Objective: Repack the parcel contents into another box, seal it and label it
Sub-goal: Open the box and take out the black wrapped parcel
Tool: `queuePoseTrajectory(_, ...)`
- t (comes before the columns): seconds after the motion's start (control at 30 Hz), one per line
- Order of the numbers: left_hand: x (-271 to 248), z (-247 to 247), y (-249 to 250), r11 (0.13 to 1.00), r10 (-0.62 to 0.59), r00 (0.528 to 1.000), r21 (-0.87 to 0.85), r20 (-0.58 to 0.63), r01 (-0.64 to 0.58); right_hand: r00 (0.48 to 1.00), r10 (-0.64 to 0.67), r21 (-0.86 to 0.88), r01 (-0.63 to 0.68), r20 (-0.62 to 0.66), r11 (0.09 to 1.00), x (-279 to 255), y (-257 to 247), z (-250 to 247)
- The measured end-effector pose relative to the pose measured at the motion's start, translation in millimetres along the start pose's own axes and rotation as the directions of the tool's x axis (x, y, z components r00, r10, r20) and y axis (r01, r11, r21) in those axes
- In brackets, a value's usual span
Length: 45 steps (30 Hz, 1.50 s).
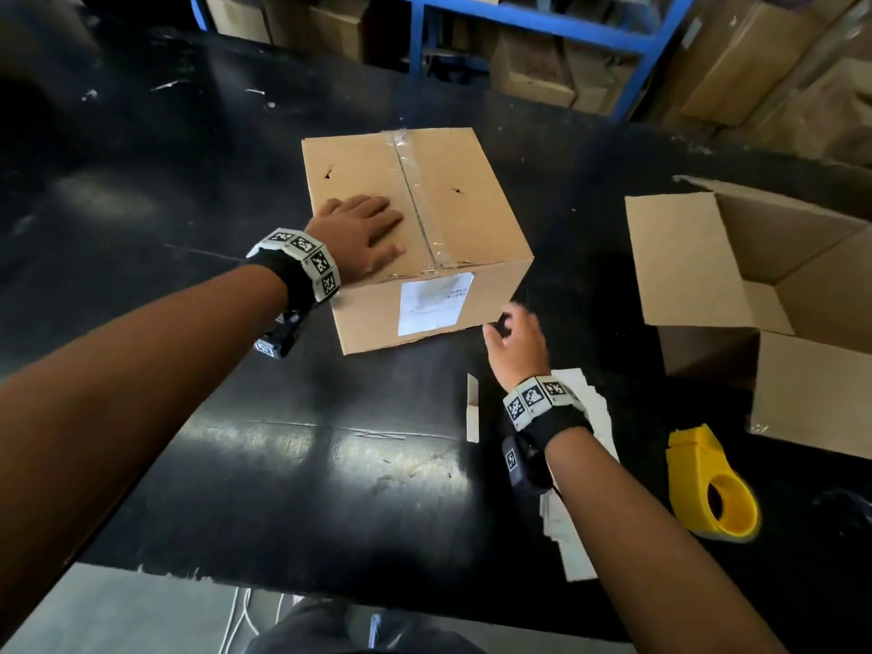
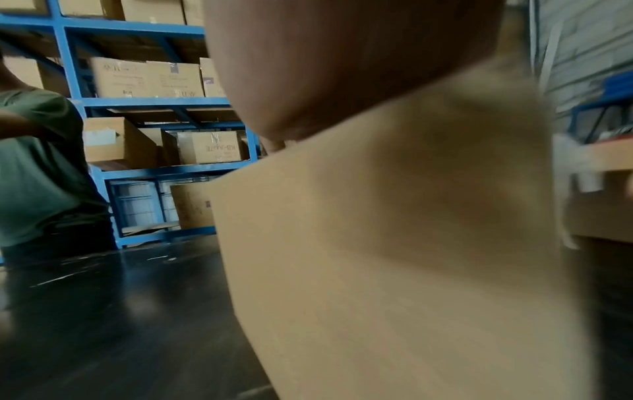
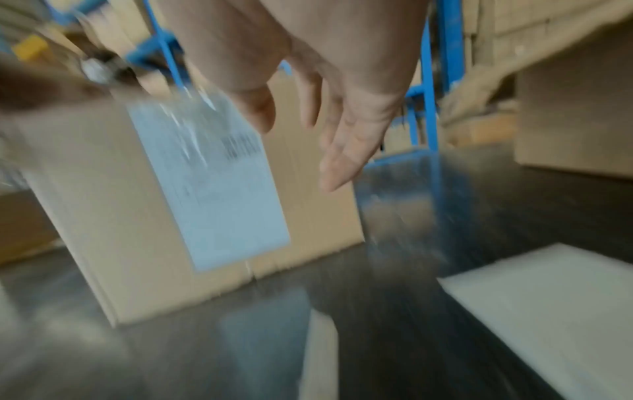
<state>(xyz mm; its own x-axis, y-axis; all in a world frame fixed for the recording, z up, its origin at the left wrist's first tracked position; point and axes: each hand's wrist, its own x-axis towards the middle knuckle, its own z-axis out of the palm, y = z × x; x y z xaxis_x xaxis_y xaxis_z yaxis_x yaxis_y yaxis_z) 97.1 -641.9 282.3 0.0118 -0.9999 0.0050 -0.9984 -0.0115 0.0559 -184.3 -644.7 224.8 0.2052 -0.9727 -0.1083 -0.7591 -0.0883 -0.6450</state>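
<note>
The taped-shut brown cardboard box (image 1: 415,228) sits mid-way on the black table (image 1: 236,464), and the left hand (image 1: 361,233) lies flat on its top, fingers straight, arm stretched out. Its white shipping label (image 1: 434,304) faces the camera but the print's too blurry to read. The right hand (image 1: 516,344) hovers just beside the box's near corner, fingers loose, holding nothing, with an open empty cardboard box (image 1: 755,285) and a yellow plastic tape dispenser (image 1: 708,483) off to the right.

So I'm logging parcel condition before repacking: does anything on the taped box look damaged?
Yes. The sealed box has two small punctures in its top flaps, and the clear tape is wrinkled and torn near the front edge above the label.
</note>
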Motion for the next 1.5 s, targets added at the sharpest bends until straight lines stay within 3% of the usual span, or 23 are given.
queuePoseTrajectory(0.07, 13, -4, -12, 0.999, -0.032, 0.998, 0.028, 0.045, 0.031, 0.993, -0.075, 0.079, 0.083, -0.096, 0.993, 2, -29, -13)
queuePoseTrajectory(0.13, 29, -7, -23, 0.997, -0.074, 0.992, 0.029, 0.101, 0.072, 0.989, -0.105, 0.073, 0.113, -0.102, 0.991, 4, -57, -15)
queuePoseTrajectory(0.33, 43, 2, -36, 0.983, -0.183, 0.97, 0.049, 0.162, 0.178, 0.988, 0.112, -0.003, -0.112, 0.105, 0.994, 23, -119, 24)
queuePoseTrajectory(0.53, 19, 9, -28, 0.969, -0.247, 0.959, 0.019, 0.138, 0.247, 0.985, 0.113, -0.038, -0.109, 0.127, 0.993, 58, -109, 20)
queuePoseTrajectory(0.63, -10, 3, -23, 0.969, -0.248, 0.959, 0.043, 0.138, 0.244, 0.98, 0.048, -0.079, -0.033, 0.195, 0.996, 79, -101, 2)
queuePoseTrajectory(0.8, -75, -1, 2, 0.975, -0.213, 0.977, 0.074, 0.026, 0.21, 0.96, -0.097, -0.125, 0.133, 0.263, 0.983, 96, -99, -20)
queuePoseTrajectory(0.97, -106, -2, 2, 0.979, -0.14, 0.987, 0.141, -0.076, 0.149, 0.95, -0.223, -0.22, 0.271, 0.22, 0.937, 87, -107, -21)
queuePoseTrajectory(1.07, -91, -12, -33, 0.95, -0.306, 0.948, 0.041, -0.087, 0.31, 0.942, -0.307, -0.345, 0.336, 0.137, 0.877, 80, -115, -18)
queuePoseTrajectory(1.17, -79, -10, -63, 0.891, -0.45, 0.892, -0.084, -0.03, 0.447, 0.956, -0.279, -0.352, 0.293, 0.092, 0.889, 75, -119, -15)
queuePoseTrajectory(1.37, -78, -4, -71, 0.894, -0.422, 0.902, -0.209, -0.087, 0.398, 0.97, -0.229, -0.41, 0.242, 0.081, 0.879, 65, -122, -12)
queuePoseTrajectory(1.5, -83, -2, -76, 0.814, -0.47, 0.87, -0.455, -0.148, 0.362, 0.974, -0.19, -0.423, 0.225, 0.123, 0.878, 59, -123, -14)
